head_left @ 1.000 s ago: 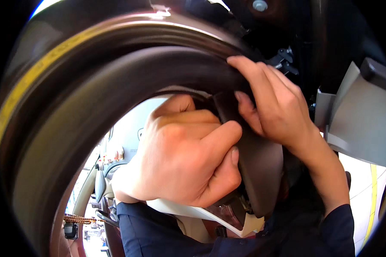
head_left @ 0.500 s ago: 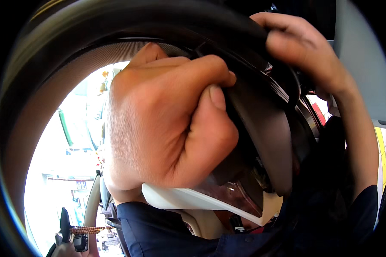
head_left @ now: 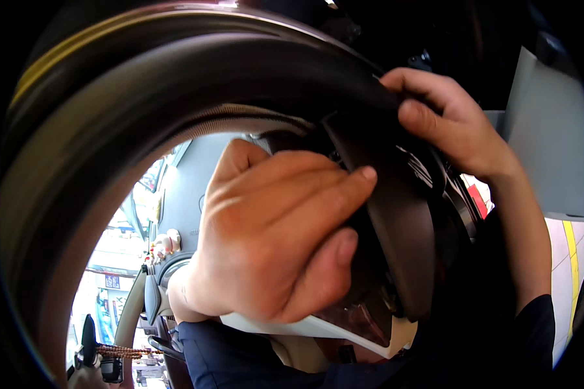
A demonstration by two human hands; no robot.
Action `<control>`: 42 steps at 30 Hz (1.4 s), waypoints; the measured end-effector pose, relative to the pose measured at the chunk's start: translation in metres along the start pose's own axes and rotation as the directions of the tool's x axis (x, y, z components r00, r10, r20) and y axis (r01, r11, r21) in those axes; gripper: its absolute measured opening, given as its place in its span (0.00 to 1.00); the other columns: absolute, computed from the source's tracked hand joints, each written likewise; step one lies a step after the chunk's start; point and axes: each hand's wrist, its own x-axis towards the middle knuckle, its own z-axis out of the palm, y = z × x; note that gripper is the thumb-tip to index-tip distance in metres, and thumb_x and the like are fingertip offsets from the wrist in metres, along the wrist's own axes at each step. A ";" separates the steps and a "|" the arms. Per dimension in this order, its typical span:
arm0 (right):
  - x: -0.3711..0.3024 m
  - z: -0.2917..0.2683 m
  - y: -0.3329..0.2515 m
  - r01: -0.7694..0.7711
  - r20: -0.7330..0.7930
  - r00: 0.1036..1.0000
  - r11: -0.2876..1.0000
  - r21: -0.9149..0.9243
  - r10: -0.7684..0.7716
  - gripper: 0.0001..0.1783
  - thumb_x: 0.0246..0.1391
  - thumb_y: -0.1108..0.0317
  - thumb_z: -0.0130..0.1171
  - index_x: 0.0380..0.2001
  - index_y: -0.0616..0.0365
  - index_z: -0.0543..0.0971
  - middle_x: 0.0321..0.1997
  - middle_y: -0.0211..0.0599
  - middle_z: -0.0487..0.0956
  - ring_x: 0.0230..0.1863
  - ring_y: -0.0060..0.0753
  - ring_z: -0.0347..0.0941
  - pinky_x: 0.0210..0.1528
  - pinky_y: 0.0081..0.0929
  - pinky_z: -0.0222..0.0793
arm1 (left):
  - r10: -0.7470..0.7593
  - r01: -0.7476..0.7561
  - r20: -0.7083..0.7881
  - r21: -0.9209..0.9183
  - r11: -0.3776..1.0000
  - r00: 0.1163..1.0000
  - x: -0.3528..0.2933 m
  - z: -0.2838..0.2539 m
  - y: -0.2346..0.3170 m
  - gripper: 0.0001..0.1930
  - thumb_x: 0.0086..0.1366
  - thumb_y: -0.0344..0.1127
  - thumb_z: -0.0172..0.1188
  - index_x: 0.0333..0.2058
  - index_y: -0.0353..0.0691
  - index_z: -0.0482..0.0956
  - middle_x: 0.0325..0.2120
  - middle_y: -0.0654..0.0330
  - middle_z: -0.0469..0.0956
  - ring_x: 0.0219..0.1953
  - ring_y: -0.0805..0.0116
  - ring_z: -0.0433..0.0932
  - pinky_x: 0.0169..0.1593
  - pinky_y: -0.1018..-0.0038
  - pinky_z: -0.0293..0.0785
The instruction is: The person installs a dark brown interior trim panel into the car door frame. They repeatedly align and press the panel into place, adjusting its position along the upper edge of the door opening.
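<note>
A thick, dark curved trim (head_left: 194, 78) arches across the upper and left side. My right hand (head_left: 444, 120) clasps its right end, thumb in front and fingertips over the upper edge. In the middle, close to the camera, is my left hand (head_left: 272, 233), its back toward me. The index finger reaches out to the right, and the thumb stands apart from it. I see nothing between them, though the other fingertips are hidden. Just right of that index finger runs a long dark brown panel (head_left: 402, 240); I cannot tell whether the finger touches it.
A car interior shows through the arch: a grey dashboard (head_left: 188, 188), a small figurine (head_left: 167, 242) and brown beads (head_left: 120, 352) at lower left. A pale grey panel (head_left: 551, 142) stands at the far right. Light flooring with a yellow line (head_left: 572, 272) lies below it.
My left hand's index finger has straightened and its thumb has come away from it. Both hands appear lower in view, and more of the dashboard shows. My right hand keeps its hold.
</note>
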 end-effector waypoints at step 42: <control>-0.145 0.093 -0.058 0.137 0.010 0.948 0.380 -0.915 -0.319 0.25 0.55 0.63 0.60 0.47 0.79 0.79 0.40 0.66 0.83 0.39 0.50 0.86 0.37 0.30 0.85 | 0.599 -0.400 0.464 -0.461 0.792 0.652 0.071 -0.004 -0.013 0.16 0.53 0.36 0.73 0.38 0.33 0.89 0.37 0.51 0.88 0.45 0.50 0.87 0.55 0.54 0.82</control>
